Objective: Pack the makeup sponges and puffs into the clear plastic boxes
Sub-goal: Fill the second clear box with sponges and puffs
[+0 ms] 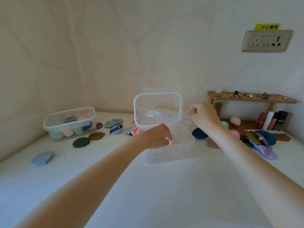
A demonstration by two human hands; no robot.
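Left hand (157, 134) inside open clear box (167, 153), fingers curled round pale pink sponge (170, 140) near box floor. Right hand (204, 115) loosely closed at upright lid's (158, 109) right edge; whether it pinches lid, cannot tell. Filled box (69, 123) sits far left; loose puffs (263, 142) scattered on white table (148, 186). Risk: lid drops onto left wrist if right hand lets go; light box may slide under push.

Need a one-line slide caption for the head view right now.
Left hand lowers a pink sponge into the open clear box; right hand hovers by its raised lid.
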